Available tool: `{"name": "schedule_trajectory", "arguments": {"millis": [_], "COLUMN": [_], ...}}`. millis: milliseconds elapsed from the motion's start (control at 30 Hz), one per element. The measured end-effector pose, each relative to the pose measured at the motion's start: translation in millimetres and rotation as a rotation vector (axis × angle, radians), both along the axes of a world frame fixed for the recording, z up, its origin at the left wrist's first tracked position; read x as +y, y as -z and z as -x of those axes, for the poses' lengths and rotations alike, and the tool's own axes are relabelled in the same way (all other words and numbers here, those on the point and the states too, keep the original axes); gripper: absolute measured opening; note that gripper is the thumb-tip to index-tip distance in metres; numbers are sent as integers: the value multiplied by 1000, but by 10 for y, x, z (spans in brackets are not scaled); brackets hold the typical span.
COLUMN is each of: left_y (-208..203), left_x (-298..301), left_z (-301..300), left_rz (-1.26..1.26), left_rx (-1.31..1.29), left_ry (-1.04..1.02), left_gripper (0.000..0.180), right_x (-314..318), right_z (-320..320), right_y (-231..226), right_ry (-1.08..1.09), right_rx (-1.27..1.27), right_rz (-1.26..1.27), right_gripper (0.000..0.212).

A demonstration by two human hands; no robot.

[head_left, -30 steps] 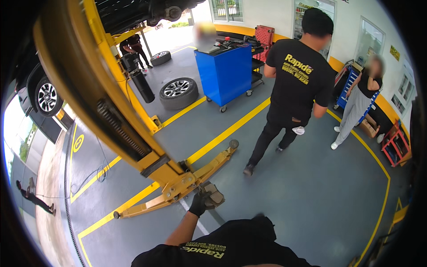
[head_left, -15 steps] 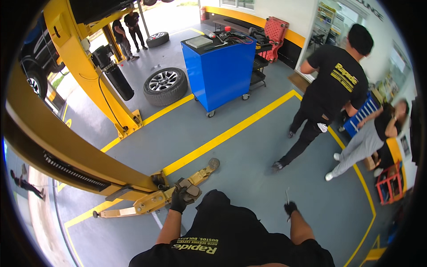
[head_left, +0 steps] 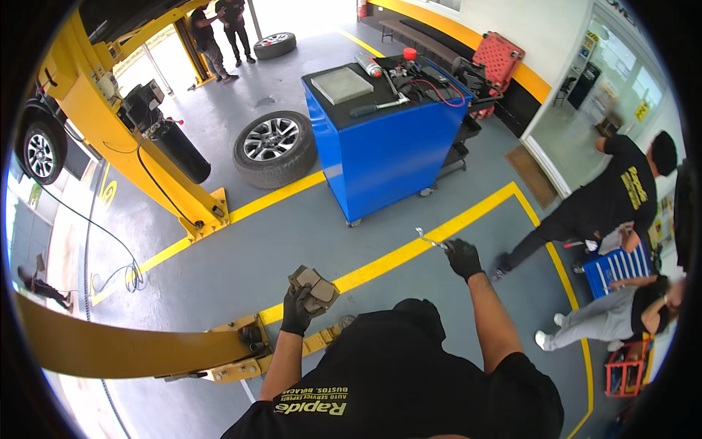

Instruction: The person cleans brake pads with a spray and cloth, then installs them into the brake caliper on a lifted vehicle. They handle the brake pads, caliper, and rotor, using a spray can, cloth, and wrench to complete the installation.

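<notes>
Nearest, the gloved left hand (head_left: 298, 311) is clenched around a pair of brake pads (head_left: 314, 287), held up just above the yellow lift arm (head_left: 131, 350). The gloved right hand (head_left: 463, 257) grips a small metal wrench (head_left: 431, 240), well to the right of that arm. Beyond the arm stands the blue tool cart (head_left: 387, 146), a loose wheel (head_left: 274, 148) beside it. This looks like carrying parts mid-job; the next move likely calls for walking them to the cart.

A single head-worn fisheye view looks steeply down and forward from above the person's own shoulders, so the black shirt fills the lower edge and both forearms rise from it. The grey workshop floor (head_left: 241, 256) spreads ahead, its yellow lines bending toward the dark round rim. The blue tool cart (head_left: 387, 146) stands mid-distance, other people far off at the edges
</notes>
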State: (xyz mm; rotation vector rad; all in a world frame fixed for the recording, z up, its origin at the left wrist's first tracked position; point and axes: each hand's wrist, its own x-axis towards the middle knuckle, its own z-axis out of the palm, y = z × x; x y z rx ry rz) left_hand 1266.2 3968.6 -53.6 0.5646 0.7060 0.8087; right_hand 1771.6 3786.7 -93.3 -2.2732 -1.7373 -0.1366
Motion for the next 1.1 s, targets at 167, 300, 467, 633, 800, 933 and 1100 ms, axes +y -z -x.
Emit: {"name": "schedule_trajectory", "arguments": {"millis": [167,300,467,633,800,933,1100], "left_y": [-393,-699,-905,-1331,-1468,-1488,-1428], "left_x": [1199,2049,3014,4183,6021,7683,9074], "left_z": [-1060,-1950,-2605,-2872,-3056,-3588,-4628], "left_rz": [-161,-253,-235,-237,-386,-568,-719], "left_rx": [14,94,133,117,293,239,421], "left_ry": [-40,-156,-169,-189,-19,292,837], "left_gripper": [41,41,45,46,51,46,43], "right_x": [2285,4115,5898,6346,6158,6458,6474], "right_z": [-864,-1435,-2143,-2111,-1717,-1475,-903], "right_y": [-890,-1571,-1356,-1255,-1828,-1850,-1768], "right_ry": [-261,-368,-564,-683,-362,-174,140], "right_rx": [-351,-259,-190,51,342,316,132], "right_rz": [-496,-429,-364,-188,-308,-308,-303], "right_gripper": [24,24,25,23,28,27,28]}}
